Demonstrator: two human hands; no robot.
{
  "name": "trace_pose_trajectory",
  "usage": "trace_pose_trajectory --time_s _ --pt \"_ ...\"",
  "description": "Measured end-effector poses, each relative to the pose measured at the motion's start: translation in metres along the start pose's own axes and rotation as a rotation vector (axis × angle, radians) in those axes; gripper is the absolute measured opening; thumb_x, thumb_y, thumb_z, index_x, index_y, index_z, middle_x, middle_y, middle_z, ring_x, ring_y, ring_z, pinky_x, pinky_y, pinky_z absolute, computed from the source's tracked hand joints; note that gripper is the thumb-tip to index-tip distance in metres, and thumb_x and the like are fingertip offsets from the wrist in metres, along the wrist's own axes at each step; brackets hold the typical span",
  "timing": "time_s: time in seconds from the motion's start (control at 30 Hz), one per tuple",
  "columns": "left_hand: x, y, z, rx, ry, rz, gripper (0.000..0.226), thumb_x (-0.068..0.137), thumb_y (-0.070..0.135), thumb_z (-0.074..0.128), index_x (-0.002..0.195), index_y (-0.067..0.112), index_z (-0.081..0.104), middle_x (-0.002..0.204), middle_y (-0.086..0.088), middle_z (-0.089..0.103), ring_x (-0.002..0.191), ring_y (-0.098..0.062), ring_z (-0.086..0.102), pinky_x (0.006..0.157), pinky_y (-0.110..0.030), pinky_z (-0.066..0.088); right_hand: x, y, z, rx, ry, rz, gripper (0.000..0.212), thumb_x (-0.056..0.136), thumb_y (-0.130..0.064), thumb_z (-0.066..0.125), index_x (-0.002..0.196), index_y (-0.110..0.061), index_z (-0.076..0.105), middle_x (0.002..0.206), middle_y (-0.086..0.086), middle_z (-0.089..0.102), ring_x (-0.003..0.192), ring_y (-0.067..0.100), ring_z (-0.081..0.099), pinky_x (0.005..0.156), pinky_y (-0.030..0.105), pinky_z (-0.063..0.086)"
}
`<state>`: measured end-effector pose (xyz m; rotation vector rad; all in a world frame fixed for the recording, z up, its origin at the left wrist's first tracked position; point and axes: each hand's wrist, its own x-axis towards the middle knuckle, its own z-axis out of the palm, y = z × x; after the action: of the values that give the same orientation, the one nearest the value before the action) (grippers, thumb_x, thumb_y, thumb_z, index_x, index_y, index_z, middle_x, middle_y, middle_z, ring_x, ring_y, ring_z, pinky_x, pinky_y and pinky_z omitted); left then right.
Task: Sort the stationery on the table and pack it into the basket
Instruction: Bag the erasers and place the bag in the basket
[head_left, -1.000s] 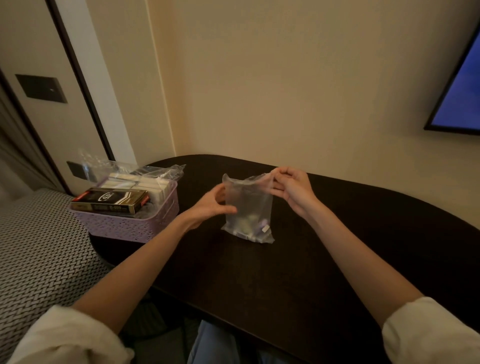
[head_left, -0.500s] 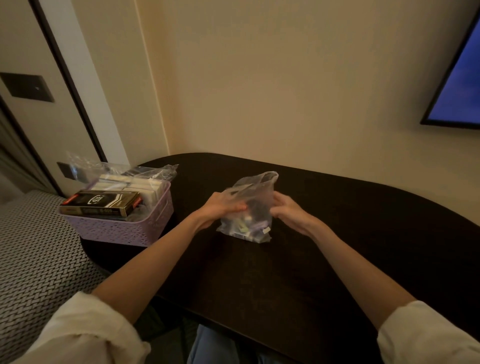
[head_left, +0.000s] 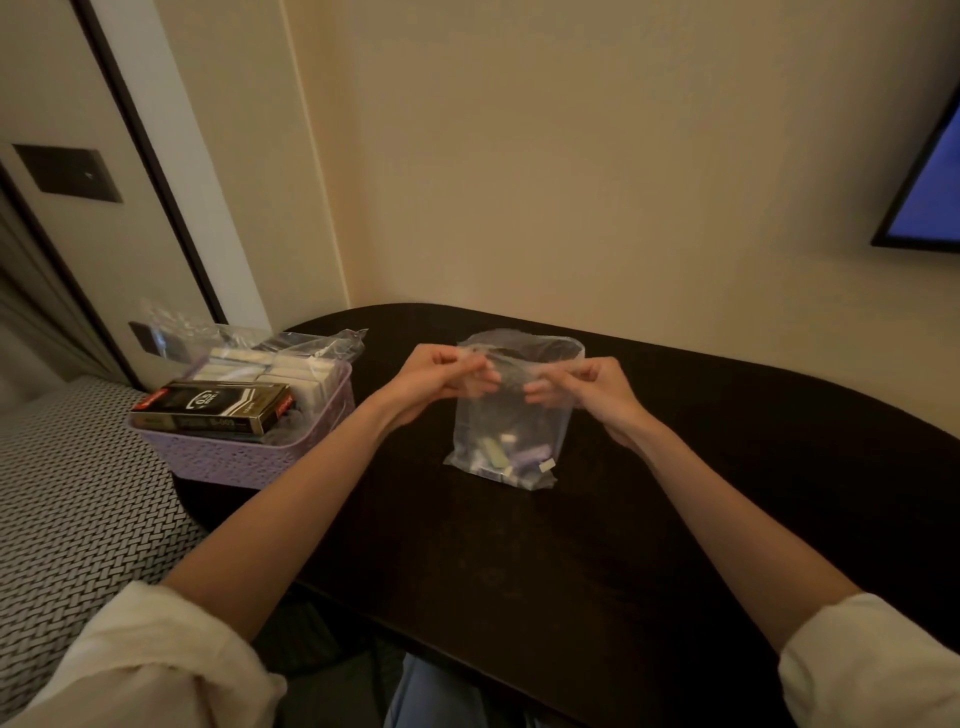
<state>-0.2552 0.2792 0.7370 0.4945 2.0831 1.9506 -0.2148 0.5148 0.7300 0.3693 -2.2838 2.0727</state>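
A clear plastic bag stands upright on the dark table, with several small stationery pieces, green, purple and white, at its bottom. My left hand pinches the bag's near rim on the left. My right hand pinches the same rim on the right. The bag's mouth gapes between them. A lilac basket sits at the table's left end, holding a black box, white boxes and another clear bag.
The table's near edge curves just in front of my lap. A patterned bed cover lies to the left of the basket. The wall runs close behind the table, and a screen hangs at the upper right.
Both hands rose from the bag's lower sides to its top rim and now pinch it. The bag stands taller, its mouth pulled wider.
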Motion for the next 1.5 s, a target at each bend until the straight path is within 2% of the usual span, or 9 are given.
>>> trace_pose_trajectory --time_s 0.5,0.7,0.83,0.97,1.07,1.2,1.3,1.4,1.5 --pt "0.014 0.011 -0.014 0.161 0.002 0.086 0.021 0.085 0.007 0.066 0.106 0.003 0.069 0.100 -0.012 0.073 0.091 -0.024 0.071 0.075 -0.028 0.059 0.008 -0.002 -0.032 -0.004 -0.104 0.098 0.029 0.093 -0.011 0.055 0.121 -0.007 0.063 0.110 0.010 0.071 0.106 0.020 0.067 0.090 0.033 0.055" --pt "0.012 0.010 -0.017 0.170 0.028 0.060 0.013 0.088 0.000 0.059 0.086 0.007 0.071 0.091 -0.008 0.071 0.090 -0.021 0.070 0.078 -0.028 0.058 0.002 -0.005 -0.030 -0.101 -0.035 0.010 0.016 0.089 -0.004 0.061 0.097 -0.009 0.074 0.100 0.009 0.073 0.099 0.019 0.069 0.083 0.030 0.057" --pt "0.009 0.005 -0.017 0.209 0.051 0.049 0.021 0.090 -0.005 0.053 0.079 0.005 0.068 0.090 -0.008 0.068 0.093 -0.020 0.068 0.081 -0.029 0.057 -0.001 -0.006 -0.027 -0.185 -0.010 0.013 0.024 0.089 0.006 0.054 0.084 -0.006 0.075 0.096 0.009 0.072 0.097 0.017 0.066 0.078 0.025 0.054" --pt "0.005 0.004 -0.015 0.210 0.074 0.070 0.031 0.092 -0.002 0.044 0.073 0.005 0.067 0.087 -0.012 0.066 0.089 -0.019 0.065 0.085 -0.031 0.053 -0.003 -0.005 -0.014 -0.305 0.089 -0.047 0.010 0.084 -0.009 0.069 0.076 -0.010 0.076 0.082 0.002 0.073 0.084 0.006 0.067 0.082 0.022 0.051" --pt "0.006 0.005 -0.012 0.317 0.156 0.123 0.026 0.092 0.005 0.054 0.071 0.007 0.070 0.082 -0.005 0.068 0.085 -0.008 0.065 0.082 -0.022 0.051 0.000 -0.001 -0.008 -0.398 0.142 -0.109 0.004 0.077 -0.015 0.078 0.077 -0.016 0.074 0.078 -0.001 0.072 0.075 0.004 0.066 0.078 0.021 0.051" --pt "0.007 0.008 -0.011 0.419 0.127 0.135 0.007 0.081 0.007 0.073 0.085 0.013 0.072 0.089 -0.002 0.072 0.082 -0.002 0.067 0.075 -0.015 0.053 0.000 0.005 -0.007 -0.358 0.210 -0.118 0.026 0.075 -0.006 0.079 0.094 -0.008 0.061 0.082 -0.003 0.061 0.070 0.001 0.058 0.065 0.016 0.049" --pt "0.006 0.007 -0.010 0.429 0.140 0.161 0.017 0.076 0.004 0.077 0.089 0.011 0.069 0.093 -0.001 0.070 0.083 -0.004 0.068 0.076 -0.015 0.053 -0.005 0.010 -0.005 -0.270 0.231 -0.035 0.037 0.080 -0.009 0.075 0.112 -0.009 0.057 0.092 0.001 0.065 0.083 0.007 0.063 0.076 0.020 0.054" --pt "0.005 0.005 -0.008 0.421 0.181 0.168 0.027 0.075 0.003 0.078 0.097 0.013 0.065 0.092 0.001 0.068 0.081 -0.002 0.067 0.075 -0.016 0.054 -0.009 0.015 -0.004 -0.289 0.149 0.002 0.021 0.088 -0.014 0.067 0.109 -0.013 0.067 0.100 0.000 0.068 0.097 0.012 0.064 0.087 0.029 0.053" --pt "0.004 0.002 -0.007 0.393 0.221 0.172 0.036 0.076 0.006 0.077 0.108 0.013 0.061 0.091 0.000 0.069 0.083 -0.005 0.069 0.076 -0.018 0.055 -0.011 0.017 -0.004 -0.352 0.077 -0.037 0.010 0.092 -0.013 0.060 0.093 -0.015 0.070 0.090 -0.004 0.066 0.090 0.003 0.062 0.084 0.022 0.049"
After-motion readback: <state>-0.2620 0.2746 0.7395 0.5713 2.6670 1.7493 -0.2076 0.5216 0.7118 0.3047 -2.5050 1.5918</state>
